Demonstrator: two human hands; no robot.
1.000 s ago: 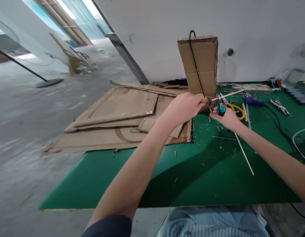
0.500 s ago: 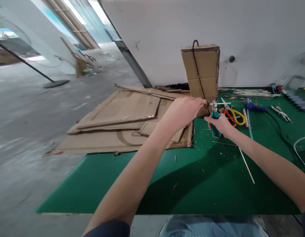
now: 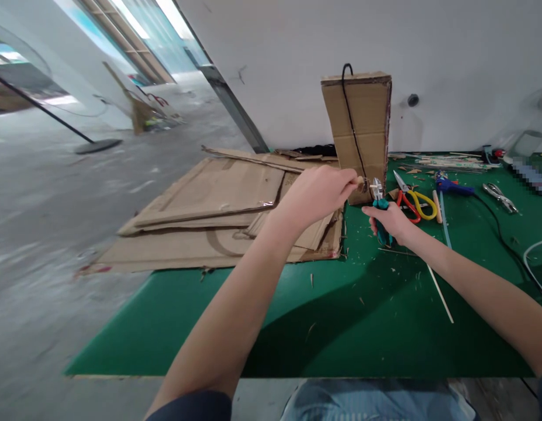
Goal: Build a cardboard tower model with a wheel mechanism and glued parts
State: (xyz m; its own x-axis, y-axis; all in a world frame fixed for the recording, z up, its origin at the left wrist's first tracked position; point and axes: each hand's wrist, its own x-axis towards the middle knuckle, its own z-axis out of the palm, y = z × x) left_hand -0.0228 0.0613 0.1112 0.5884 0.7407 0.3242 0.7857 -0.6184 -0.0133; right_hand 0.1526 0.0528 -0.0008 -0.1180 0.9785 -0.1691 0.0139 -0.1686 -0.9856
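My left hand [image 3: 318, 190] is closed in a pinch on a small brown cardboard piece [image 3: 362, 185]. From its right side a short stub of thin wooden stick [image 3: 372, 186] sticks out, meeting the jaws of cutting pliers [image 3: 380, 204]. The pliers have teal handles, and my right hand [image 3: 393, 222] is wrapped round them. Behind both hands stands a tall cardboard box [image 3: 362, 120] with a black hooked cord or wire [image 3: 352, 126] down its front. Just right of the pliers lie scissors [image 3: 414, 200] with red and yellow handles.
Flattened cardboard sheets [image 3: 209, 193] cover the left of the green table [image 3: 174, 327]. On the right are a blue glue gun [image 3: 455, 187] with its cable, a metal hand tool [image 3: 499, 197] and a thin stick [image 3: 440, 294]. Several sticks [image 3: 455, 162] lie along the wall.
The stick's long end, which reached right past the pliers, no longer extends from them; only a short stub shows at the jaws. Both hands stay in nearly the same place.
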